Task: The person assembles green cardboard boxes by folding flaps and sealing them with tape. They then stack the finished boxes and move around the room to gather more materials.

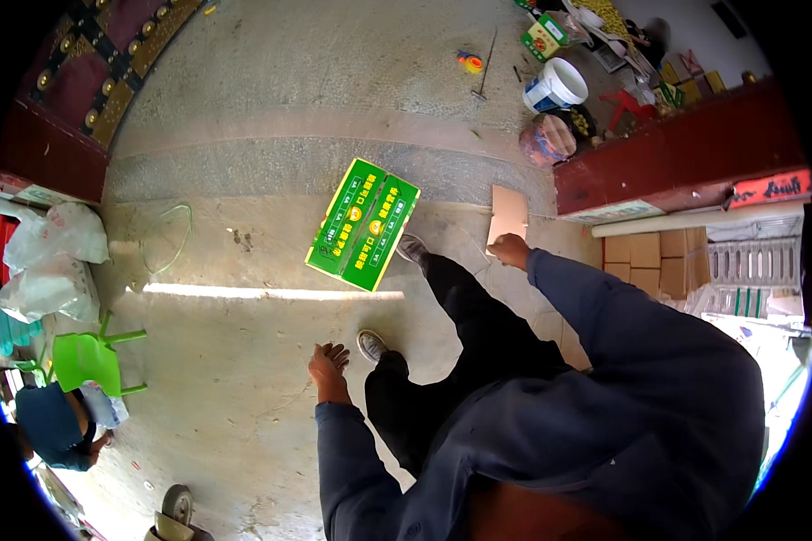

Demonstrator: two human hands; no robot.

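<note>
My right hand (511,252) pinches the near edge of a flat brown cardboard piece (509,213), just right of my forward foot. At the left, my left hand (328,366) hangs over the concrete floor with its fingers loosely apart and nothing in them. A green carton (363,224) with yellow print lies on the floor ahead of my feet, its top flaps folded together. Neither hand touches it. My shoes stand close to its near side.
A green plastic chair (88,362) and white plastic bags (52,260) stand at the left, with a seated person (56,426) below. Far right are a white bucket (556,87) and a stool-like drum (548,140). Brown boxes (656,261) stack at the right.
</note>
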